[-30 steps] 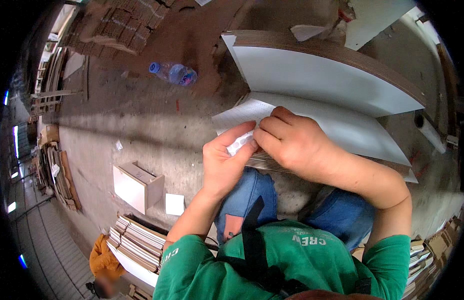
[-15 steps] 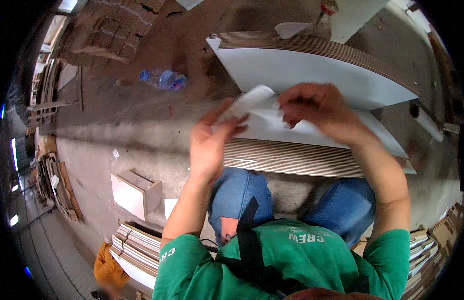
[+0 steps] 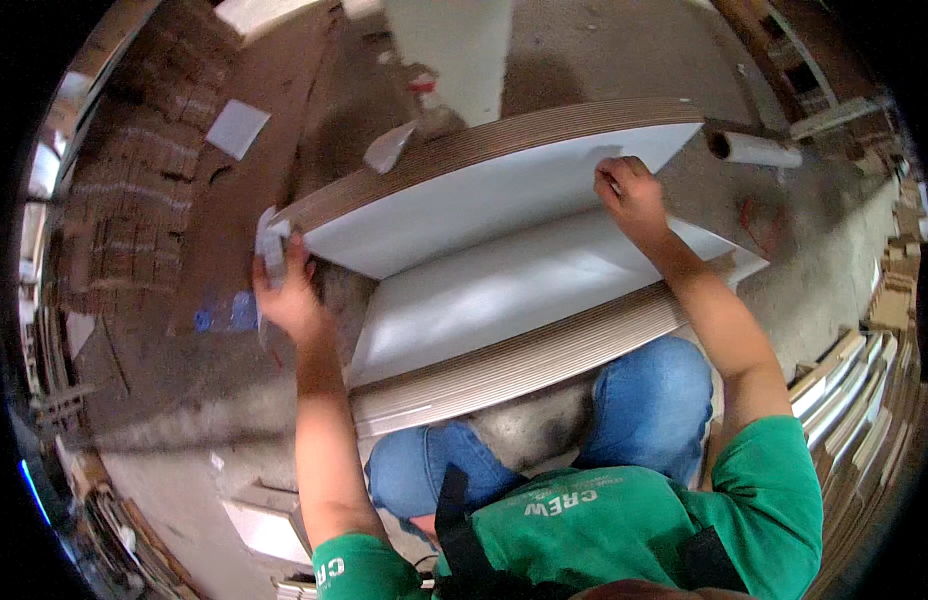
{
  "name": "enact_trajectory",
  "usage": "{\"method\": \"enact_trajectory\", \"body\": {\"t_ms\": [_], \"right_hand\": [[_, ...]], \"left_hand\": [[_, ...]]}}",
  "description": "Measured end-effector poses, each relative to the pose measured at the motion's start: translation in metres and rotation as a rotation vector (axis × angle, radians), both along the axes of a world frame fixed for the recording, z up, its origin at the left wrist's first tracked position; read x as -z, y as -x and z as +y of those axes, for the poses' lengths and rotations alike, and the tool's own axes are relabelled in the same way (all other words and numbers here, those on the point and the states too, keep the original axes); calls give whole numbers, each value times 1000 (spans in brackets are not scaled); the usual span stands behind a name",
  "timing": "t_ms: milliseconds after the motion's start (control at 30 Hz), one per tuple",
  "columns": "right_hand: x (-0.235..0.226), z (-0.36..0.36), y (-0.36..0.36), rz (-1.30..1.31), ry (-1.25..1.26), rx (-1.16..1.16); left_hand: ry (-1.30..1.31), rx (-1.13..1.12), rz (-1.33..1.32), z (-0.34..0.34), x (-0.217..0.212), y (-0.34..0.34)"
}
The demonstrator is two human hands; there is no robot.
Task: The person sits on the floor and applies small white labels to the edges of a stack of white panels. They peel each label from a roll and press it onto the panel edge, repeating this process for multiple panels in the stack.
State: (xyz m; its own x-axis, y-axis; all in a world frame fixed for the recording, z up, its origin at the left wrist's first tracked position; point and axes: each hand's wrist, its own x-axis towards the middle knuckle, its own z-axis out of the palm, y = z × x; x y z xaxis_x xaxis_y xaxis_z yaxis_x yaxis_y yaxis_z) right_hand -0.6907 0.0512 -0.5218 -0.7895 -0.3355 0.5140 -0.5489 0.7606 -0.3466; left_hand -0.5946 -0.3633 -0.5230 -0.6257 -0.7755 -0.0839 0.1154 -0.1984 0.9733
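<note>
White sheet [image 3: 273, 258] is pinched by the outstretched left hand [image 3: 292, 300], right hand [image 3: 634, 203] curled closed.

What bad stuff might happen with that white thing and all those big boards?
The white piece in the left hand looks thin, so it might crease or slip.

The right knee is close to the lower stack of boards, so a bump might push some boards out of line.

The plastic bottle is on the floor, so someone might step on it.
</note>
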Motion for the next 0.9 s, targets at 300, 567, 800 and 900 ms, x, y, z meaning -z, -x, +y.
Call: {"method": "enact_trajectory", "body": {"t_ms": [300,567,800,900], "right_hand": [[-12,23,22,35,-204,288],[-70,59,11,-675,986,109],[-26,30,24,-556,649,220],[-6,9,28,-298,557,349]], "left_hand": [[0,68,97,12,-11,-1],[-90,332,-5,-8,-27,-20],[-162,275,-86,-12,-27,-12],[-42,120,-124,-4,-20,0]]}}
